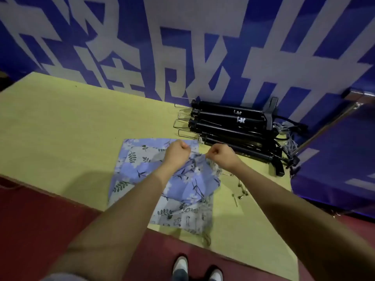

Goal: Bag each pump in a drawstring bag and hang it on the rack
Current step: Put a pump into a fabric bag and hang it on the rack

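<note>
Behind your table hung a big blue banner with huge white letters, and the yellow-green table ran right up to it. Below the table lay a red floor, and your shoes poked in at the bottom. Black pumps lay in a pile at the back right of the table, close to the banner. Nearer to you lay a flat stack of blue flower bags, and the top drawstring bag sat bunched up on that stack. Your left hand and your right hand were both curled into fists at the far edge of that bag, close to each other, each pinching cloth or cord. It looked like you were pulling the bag's mouth, so I think this step was opening or closing it. To do it well, you should have pulled both sides evenly and kept the rest of the bag flat on the stack. Some small metal hooks lay just right of the bags. I could not tell whether a pump was inside the bunched bag. The cord was too thin to see, your fingers hid the grip, and no rack could be made out for sure.
</note>
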A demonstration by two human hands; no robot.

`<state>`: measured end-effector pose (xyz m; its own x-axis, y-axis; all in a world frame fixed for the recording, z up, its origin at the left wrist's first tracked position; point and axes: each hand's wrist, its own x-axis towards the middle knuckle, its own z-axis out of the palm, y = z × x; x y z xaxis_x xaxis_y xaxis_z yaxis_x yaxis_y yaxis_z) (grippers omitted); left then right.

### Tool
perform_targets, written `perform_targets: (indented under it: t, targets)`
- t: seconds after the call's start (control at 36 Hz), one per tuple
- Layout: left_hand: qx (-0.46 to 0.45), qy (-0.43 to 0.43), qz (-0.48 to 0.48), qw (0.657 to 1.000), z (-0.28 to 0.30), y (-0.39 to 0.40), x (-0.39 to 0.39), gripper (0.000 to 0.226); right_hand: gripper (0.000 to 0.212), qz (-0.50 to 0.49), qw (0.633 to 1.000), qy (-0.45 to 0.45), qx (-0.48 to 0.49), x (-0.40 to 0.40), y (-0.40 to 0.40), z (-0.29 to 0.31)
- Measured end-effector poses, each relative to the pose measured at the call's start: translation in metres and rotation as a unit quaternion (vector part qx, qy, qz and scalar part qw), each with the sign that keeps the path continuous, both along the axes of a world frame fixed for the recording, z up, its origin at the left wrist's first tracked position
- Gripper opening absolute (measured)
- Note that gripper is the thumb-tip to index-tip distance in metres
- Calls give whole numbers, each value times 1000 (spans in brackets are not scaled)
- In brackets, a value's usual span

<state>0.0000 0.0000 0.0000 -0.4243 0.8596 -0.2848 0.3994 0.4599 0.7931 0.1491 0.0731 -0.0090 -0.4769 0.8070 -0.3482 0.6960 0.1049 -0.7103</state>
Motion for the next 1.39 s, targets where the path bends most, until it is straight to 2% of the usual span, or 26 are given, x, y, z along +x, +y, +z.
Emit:
perform_targets:
  t: [0.11,0.17,0.31,0.42,0.58,0.67,0.86,1.0,1.08,1.14,1.22,1.31,1.39]
  targets:
    - [-52,48,-33,997,-24,-1,7,10,22,21,992,-123,16,-5,-8,-29]
    - [-55,62,-44,996,-33,-1,9,10,26,19,990,-141,16,-7,-12,-39]
    - [-48,88,-81,992,-38,0,12,24,21,7,995,-73,67,-6,-14,-46]
    - [-52,43,-76,995,-30,4,9,36,17,-2,996,44,73,-8,-18,-37]
    - [-64,-15,-84,994,-20,5,-1,44,8,-28,992,97,80,-14,-24,-28]
    - [-61,-83,-47,994,-19,1,-3,40,15,-39,991,95,91,-16,-31,-25]
    - [-19,-31,3,999,-13,-3,-4,35,14,-51,991,96,82,-16,-40,-23]
    - [22,33,-22,999,-3,-6,-7,27,22,0,985,49,165,-7,-44,-20]
    - [81,25,-64,994,8,-13,0,3,19,25,971,38,234,-8,-48,-14]
    - [119,31,-103,987,14,-16,4,6,17,24,964,40,260,-8,-49,-12]
    - [112,66,-133,983,15,-16,7,15,16,15,963,43,267,-6,-48,-9]
    - [102,82,-115,985,18,-16,10,19,16,13,966,56,252,-4,-48,-5]
    - [81,80,-80,990,20,-13,11,15,17,20,970,73,230,-1,-48,0]
